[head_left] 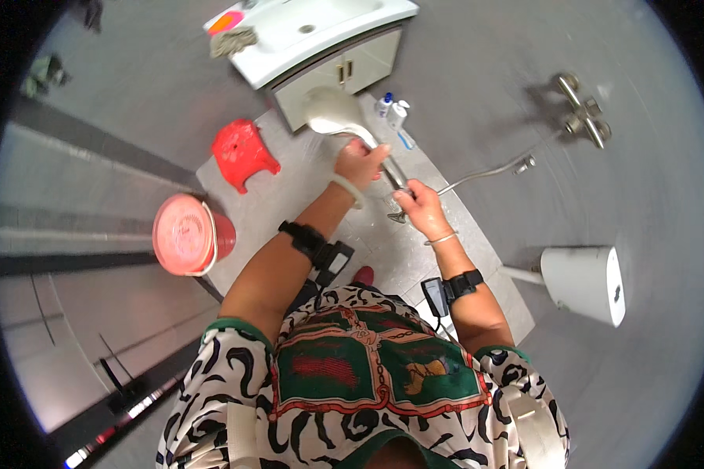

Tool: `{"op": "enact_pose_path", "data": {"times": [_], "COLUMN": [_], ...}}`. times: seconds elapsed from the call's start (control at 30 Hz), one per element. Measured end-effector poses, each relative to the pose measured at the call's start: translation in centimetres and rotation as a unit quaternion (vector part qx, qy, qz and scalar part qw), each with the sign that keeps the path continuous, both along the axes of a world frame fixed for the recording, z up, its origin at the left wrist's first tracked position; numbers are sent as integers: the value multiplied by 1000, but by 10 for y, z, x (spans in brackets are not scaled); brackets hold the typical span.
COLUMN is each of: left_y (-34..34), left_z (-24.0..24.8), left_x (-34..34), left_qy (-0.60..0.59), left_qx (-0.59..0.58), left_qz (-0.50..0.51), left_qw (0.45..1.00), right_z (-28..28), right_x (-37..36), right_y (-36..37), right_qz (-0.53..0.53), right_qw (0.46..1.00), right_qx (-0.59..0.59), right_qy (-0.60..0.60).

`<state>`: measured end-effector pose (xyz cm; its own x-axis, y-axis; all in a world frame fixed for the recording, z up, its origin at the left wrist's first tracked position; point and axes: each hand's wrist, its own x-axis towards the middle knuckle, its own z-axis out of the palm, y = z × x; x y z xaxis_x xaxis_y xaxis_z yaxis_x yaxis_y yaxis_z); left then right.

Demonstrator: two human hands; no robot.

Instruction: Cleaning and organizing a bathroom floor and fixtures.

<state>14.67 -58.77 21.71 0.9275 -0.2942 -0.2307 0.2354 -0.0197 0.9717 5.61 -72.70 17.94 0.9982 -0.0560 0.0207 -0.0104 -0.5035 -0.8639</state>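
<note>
A silver hand-held shower head (338, 109) is raised in front of me, its broad round head smeared by motion and pointing toward the washbasin cabinet. My left hand (360, 166) is closed round the upper part of its handle, near the neck. Lower down, my right hand (423, 209) grips the end of the handle. A metal hose (477, 173) runs from near the right hand toward the right wall; the right hand hides whether it joins the handle. Below the right hand is a small metal fitting (397, 217).
A white washbasin (344, 35) on a cabinet (309, 90) stands ahead, a cloth (233, 42) on its edge. Bottles (397, 115) sit beside it. A red stool (242, 152) and lidded pink bucket (186, 234) are left; a wall mixer tap (583, 117) and white bin (583, 281) are right.
</note>
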Motion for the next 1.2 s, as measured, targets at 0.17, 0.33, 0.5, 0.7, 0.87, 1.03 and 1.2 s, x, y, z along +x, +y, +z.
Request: {"op": "enact_pose_path", "data": {"times": [0.17, 0.33, 0.5, 0.7, 0.87, 1.03, 1.2], "left_y": [-12, -15, 1, 26, 25, 32, 44], "left_z": [-10, -20, 10, 17, 26, 16, 16], "left_x": [4, 6, -8, -26, -55, -69, -74], "left_qy": [-30, -57, -30, 23, 167, 195, 214], "left_qx": [-29, 13, -53, -220, -340, -336, -346], "left_qz": [-72, -86, -199, -236, -47, 112, 69], "left_qw": [997, 995, 978, 946, 924, 915, 911], "right_z": [0, 2, 6, 22, 4, 9, 20], "right_x": [-1, -7, -20, -41, -54, -64, -71], "right_y": [0, 4, 4, 28, 49, 68, 78], "right_qz": [23, 32, 85, 75, -39, 11, 47], "right_qw": [958, 951, 933, 931, 977, 972, 953], "right_qx": [266, 292, 328, 333, 207, 218, 282], "right_qy": [101, 99, 120, 129, 30, 87, 103]}}
